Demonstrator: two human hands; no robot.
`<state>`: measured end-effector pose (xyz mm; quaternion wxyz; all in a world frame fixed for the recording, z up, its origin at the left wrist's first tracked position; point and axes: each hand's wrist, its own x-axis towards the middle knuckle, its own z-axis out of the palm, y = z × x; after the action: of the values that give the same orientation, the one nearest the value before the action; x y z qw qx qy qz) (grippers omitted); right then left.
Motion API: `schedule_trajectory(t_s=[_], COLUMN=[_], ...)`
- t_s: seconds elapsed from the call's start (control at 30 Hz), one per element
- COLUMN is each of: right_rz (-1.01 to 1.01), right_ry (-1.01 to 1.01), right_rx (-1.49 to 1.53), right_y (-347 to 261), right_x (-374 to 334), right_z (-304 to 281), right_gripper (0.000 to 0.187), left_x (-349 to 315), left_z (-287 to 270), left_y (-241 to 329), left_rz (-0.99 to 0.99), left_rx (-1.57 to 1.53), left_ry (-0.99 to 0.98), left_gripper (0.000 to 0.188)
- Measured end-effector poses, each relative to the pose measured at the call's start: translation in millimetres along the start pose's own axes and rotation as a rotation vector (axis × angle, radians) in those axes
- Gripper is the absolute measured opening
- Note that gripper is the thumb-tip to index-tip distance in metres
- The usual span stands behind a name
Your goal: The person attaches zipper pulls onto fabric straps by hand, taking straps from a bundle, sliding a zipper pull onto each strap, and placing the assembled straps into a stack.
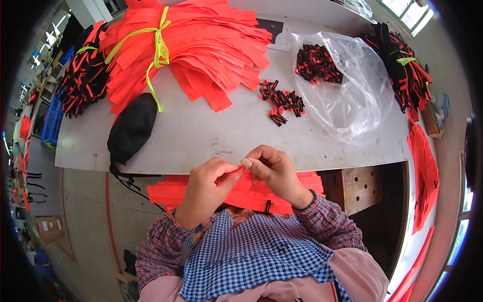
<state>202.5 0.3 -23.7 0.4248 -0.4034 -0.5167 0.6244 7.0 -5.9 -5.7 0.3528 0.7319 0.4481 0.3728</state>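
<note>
Orange zipper tape is being pinched between the left hand and right hand, apparently mid-fitting; loose black sliders are waiting on the grey table beyond.

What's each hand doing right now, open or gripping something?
Left hand: closed, pinching the end of the orange strip.
Right hand: closed, fingers pinching the same orange strip beside the left.
</note>
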Motion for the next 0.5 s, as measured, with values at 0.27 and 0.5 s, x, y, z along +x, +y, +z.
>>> schedule_trajectory(t_s=[0.27,0.5], right_rz=[-0.041,0.067], right_ry=[-0.031,-0.060], right_rx=[-0.053,0.019], right_y=[-4.7,0.3], right_x=[-0.4,-2.0], right_z=[-3.0,-6.0], right_gripper=[0.018,0.019], left_x=[-0.4,-1.8], left_z=[-2.1,0.4], left_y=[4.7,4.6], left_rz=[0.042,0.033], left_rx=[-0.004,-0.033], left_ry=[-0.007,0.066], left_gripper=[0.011,0.012])
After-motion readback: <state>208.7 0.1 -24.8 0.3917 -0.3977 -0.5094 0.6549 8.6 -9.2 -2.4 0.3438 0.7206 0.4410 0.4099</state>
